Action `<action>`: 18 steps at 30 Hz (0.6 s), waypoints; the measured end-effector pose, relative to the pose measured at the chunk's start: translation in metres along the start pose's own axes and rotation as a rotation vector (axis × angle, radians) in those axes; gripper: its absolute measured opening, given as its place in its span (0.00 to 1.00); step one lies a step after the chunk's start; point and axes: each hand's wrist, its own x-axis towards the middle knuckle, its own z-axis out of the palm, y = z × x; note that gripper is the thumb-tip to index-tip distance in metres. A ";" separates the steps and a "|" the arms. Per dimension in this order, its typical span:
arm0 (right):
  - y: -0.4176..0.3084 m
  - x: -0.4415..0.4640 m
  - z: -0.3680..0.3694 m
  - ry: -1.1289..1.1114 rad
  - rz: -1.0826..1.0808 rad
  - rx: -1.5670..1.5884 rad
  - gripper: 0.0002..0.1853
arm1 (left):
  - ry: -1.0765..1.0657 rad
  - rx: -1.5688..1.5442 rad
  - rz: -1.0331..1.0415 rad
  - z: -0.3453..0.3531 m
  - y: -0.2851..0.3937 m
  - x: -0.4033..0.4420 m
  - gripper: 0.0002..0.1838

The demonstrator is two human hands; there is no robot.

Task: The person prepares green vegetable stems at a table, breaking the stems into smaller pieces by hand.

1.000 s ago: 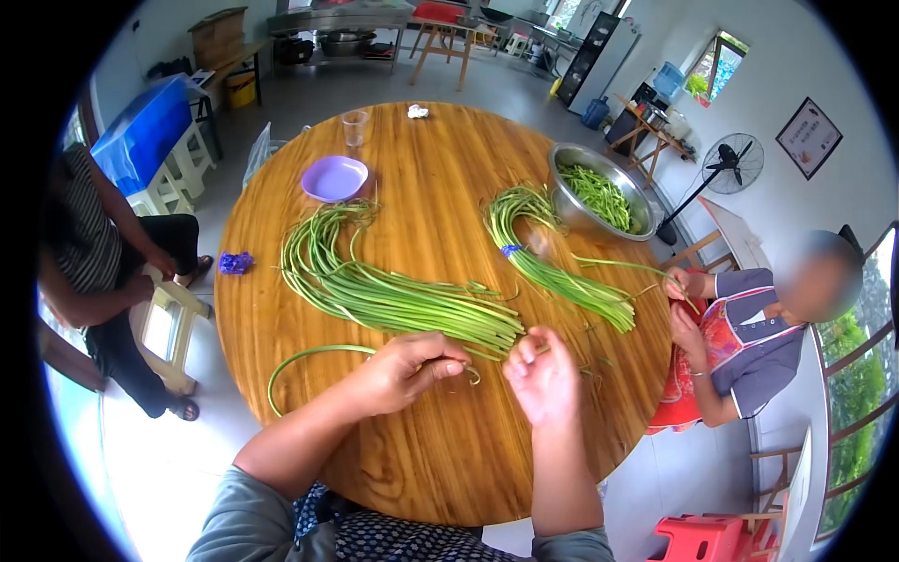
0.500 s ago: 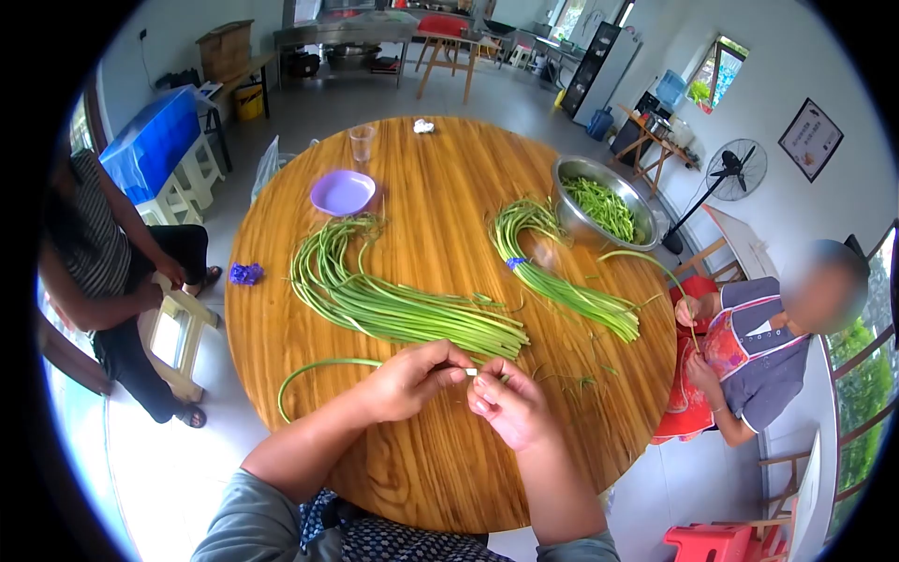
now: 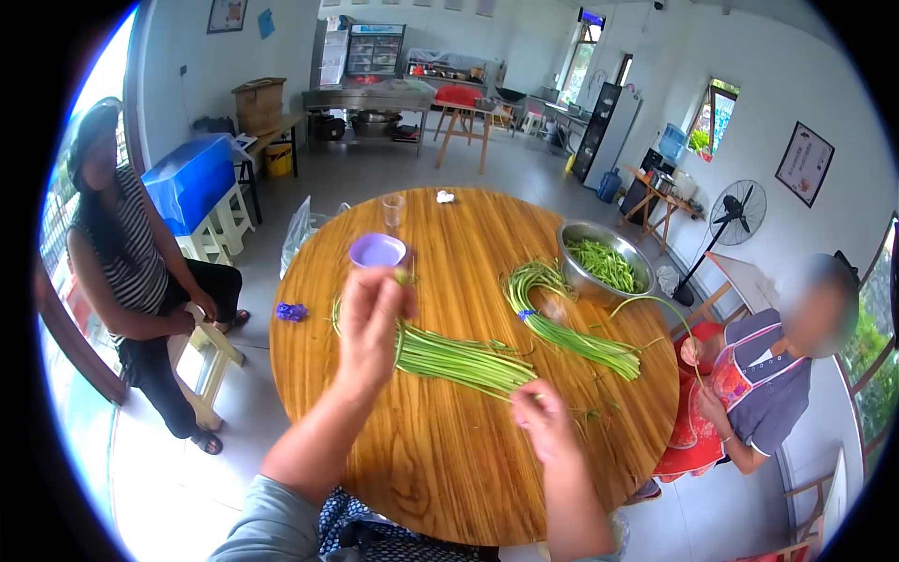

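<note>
- A bright room with a kitchen area at the far side; a round wooden counter (image 3: pixel 431 468) fills the near middle
- Left hand (image 3: pixel 370 323): raised over the loose pile, fingers curled in; green shows by its fingertips, but I cannot tell whether the grip has it or it belongs to the pile behind
- Right hand (image 3: pixel 548 426): on the near right, fingertips drawn together just beside the pile's right end; blurred, so whether that grip has anything cannot be told
- Loose green stalks (image 3: pixel 459 361): mid-counter, partly hidden by the left hand, long and apparently the share left
- Banded bundle (image 3: pixel 582 344): right of the pile, purple tie (image 3: pixel 524 316) on, so seemingly unstarted
- Metal bowl (image 3: pixel 576 272): far right, holding short green pieces (image 3: pixel 607 264), which look like the finished share
- Person (image 3: pixel 782 389) at right: a long stalk (image 3: pixel 648 297) between both hands, seemingly midway
</note>
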 end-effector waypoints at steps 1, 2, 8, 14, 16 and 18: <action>-0.021 -0.005 -0.004 0.053 -0.077 -0.023 0.02 | -0.001 -0.106 0.045 0.000 0.016 0.014 0.05; -0.048 -0.016 -0.001 0.167 -0.135 -0.055 0.02 | -0.004 -0.208 0.087 -0.001 0.032 0.026 0.05; -0.125 -0.120 -0.082 0.854 -0.448 -0.382 0.05 | -0.034 -0.317 0.350 -0.016 0.092 0.075 0.10; -0.074 -0.287 -0.228 1.239 -0.239 -0.589 0.09 | -0.040 -0.202 0.425 -0.014 0.105 0.095 0.09; -0.036 -0.320 -0.273 1.308 -0.167 -0.674 0.09 | -0.081 -0.008 0.455 -0.007 0.098 0.094 0.09; 0.015 -0.343 -0.324 1.170 -0.357 -1.501 0.09 | -0.122 0.112 0.457 0.005 0.088 0.082 0.08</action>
